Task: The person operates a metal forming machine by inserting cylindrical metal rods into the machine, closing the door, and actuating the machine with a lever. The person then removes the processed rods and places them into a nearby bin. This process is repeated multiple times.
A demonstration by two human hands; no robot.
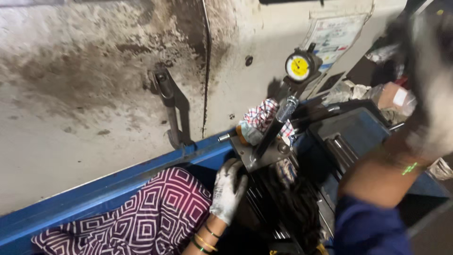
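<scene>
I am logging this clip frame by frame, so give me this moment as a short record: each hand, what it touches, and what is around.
left hand: gloved left hand lies on a dark metal part below the grey bracket, fingers spread
right hand: right hand raised at the frame's right edge, blurred; grip cannot be told
lever: black handle slants up from the bracket
gauge: yellow dial above the lever
cloth: checked rag behind the lever
surroundings: blue machine frame, stained grey panel

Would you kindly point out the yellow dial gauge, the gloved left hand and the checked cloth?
yellow dial gauge (pixel 298 67), head view, centre of its face
left hand (pixel 227 191), head view, back of the white glove
checked cloth (pixel 262 114), head view, upper fold
</scene>
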